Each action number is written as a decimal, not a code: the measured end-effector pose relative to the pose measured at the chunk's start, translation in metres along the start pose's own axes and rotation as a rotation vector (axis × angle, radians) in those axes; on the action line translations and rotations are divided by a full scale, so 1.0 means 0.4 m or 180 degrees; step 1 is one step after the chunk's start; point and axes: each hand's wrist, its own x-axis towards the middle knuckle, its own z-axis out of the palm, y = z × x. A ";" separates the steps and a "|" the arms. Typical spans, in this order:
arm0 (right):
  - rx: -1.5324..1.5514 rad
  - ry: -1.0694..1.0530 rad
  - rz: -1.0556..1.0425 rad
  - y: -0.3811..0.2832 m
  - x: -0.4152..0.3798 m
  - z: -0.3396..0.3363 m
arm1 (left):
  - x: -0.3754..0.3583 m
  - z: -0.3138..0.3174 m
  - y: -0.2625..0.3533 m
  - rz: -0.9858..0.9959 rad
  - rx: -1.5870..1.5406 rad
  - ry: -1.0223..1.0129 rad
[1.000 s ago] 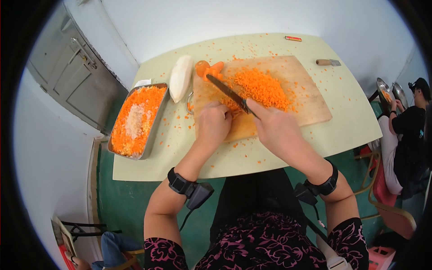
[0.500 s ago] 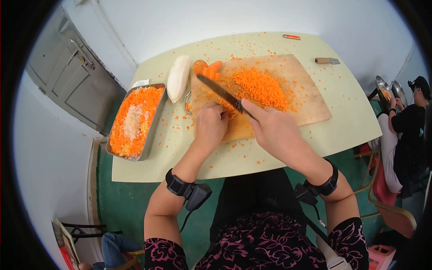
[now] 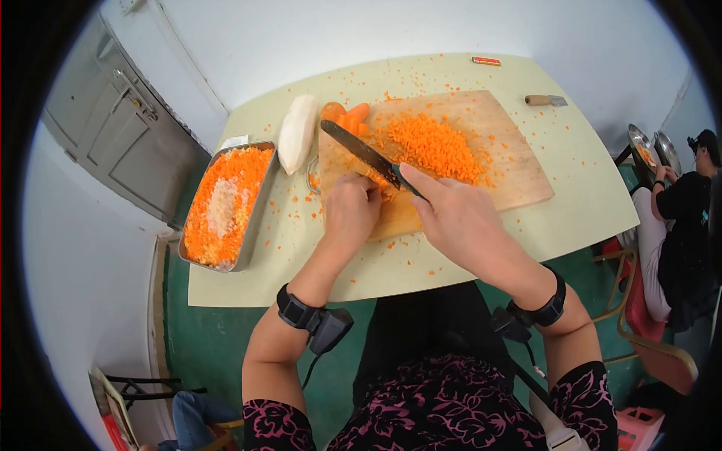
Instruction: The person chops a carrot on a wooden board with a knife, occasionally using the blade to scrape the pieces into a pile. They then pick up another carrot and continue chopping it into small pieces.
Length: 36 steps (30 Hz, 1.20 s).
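My right hand point(image 3: 459, 214) grips the handle of a kitchen knife point(image 3: 357, 146), whose dark blade slants up and left across the wooden cutting board point(image 3: 515, 169). Curled beside the blade, my left hand point(image 3: 352, 207) holds down cut carrot point(image 3: 385, 188) on the board, mostly hidden under the fingers and knife. To the right of the blade lies a heap of diced carrot point(image 3: 440, 146). Larger carrot chunks point(image 3: 353, 116) sit at the board's far left corner, near the knife tip.
Left of the board are a peeled white radish point(image 3: 298, 131) and a metal tray point(image 3: 252, 225) of chopped carrot with a pale minced heap. A wooden-handled tool point(image 3: 545, 100) and a red lighter point(image 3: 486, 61) lie toward the back right. Another person point(image 3: 681, 218) sits at right, holding a pan.
The knife blade has shifted slightly left and down, with the right hand moving a little. My left hand stays in nearly the same place.
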 end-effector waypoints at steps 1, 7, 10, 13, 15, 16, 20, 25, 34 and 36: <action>-0.0078 -0.0085 -0.0010 0.002 -0.004 0.009 | 0.001 0.002 -0.004 -0.0026 -0.0005 -0.0035; -0.0055 0.0009 -0.0011 -0.011 0.005 -0.009 | 0.003 -0.005 -0.002 0.0098 0.0097 -0.0036; -0.0155 -0.0059 -0.0002 -0.005 0.005 -0.006 | 0.001 -0.005 0.000 0.0133 0.0044 0.0007; -0.0102 -0.0043 0.0012 0.012 0.004 0.017 | 0.004 -0.006 -0.004 0.0175 0.0089 -0.0020; -0.0010 0.0004 0.0094 0.009 0.003 0.018 | -0.001 -0.005 -0.007 0.0139 0.0097 -0.0034; 0.0005 0.0021 0.0169 0.002 0.006 0.003 | -0.002 -0.005 -0.005 0.0105 0.0071 -0.0027; -0.0103 -0.0100 0.0156 0.017 -0.002 0.009 | 0.007 -0.015 0.002 -0.0009 0.0034 -0.0205; 0.0000 -0.0070 0.0238 0.011 0.001 -0.013 | 0.004 -0.012 -0.005 -0.0029 -0.0045 -0.0208; 0.0135 0.0075 0.0193 0.006 -0.005 -0.020 | 0.005 -0.020 -0.004 0.0032 -0.0185 -0.0220; 0.0134 0.0132 0.0137 -0.002 -0.008 -0.030 | 0.010 -0.033 -0.010 0.0002 -0.0318 -0.0026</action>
